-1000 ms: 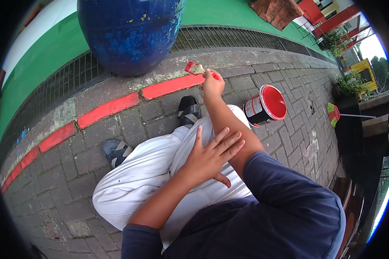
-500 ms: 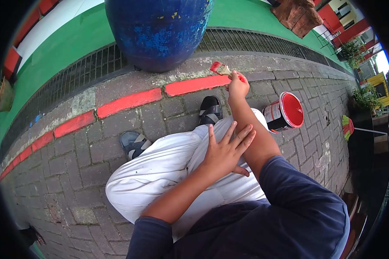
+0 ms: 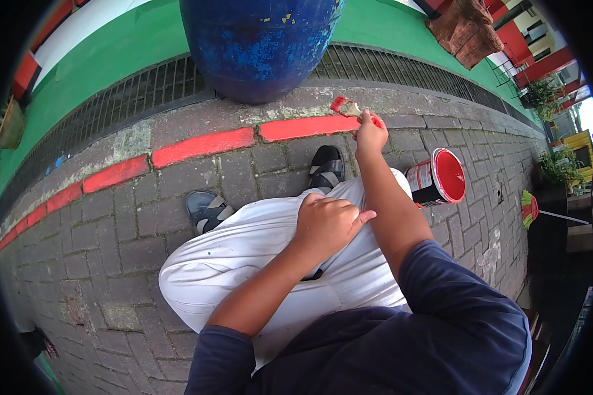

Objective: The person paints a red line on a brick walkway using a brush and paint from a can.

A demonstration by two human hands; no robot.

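A paintbrush (image 3: pixel 346 107) with red-coated bristles is held by my right hand (image 3: pixel 373 135), its fingers closed round the handle. The bristles point left, over the curb stones. Below them runs a red-painted curb stone (image 3: pixel 306 128). My left hand (image 3: pixel 326 222) rests over my white trousers (image 3: pixel 244 263), its fingers curled in and the thumb sticking out; nothing shows in it. A paint bucket (image 3: pixel 437 178) with red paint inside stands on the paving, right of my right forearm.
A big blue drum (image 3: pixel 260 52) stands beyond the curb beside a metal drain grate (image 3: pixel 408 71). Grey brick paving (image 3: pixel 122 276) surrounds my sandalled feet. At the right lies a red-and-green broom head (image 3: pixel 529 209) with a pale handle. A reddish-brown block (image 3: pixel 466 33) sits on the green floor.
My left hand has gone from spread fingers to curled ones. The right hand still holds the paintbrush above the curb. The whole view has shifted slightly.
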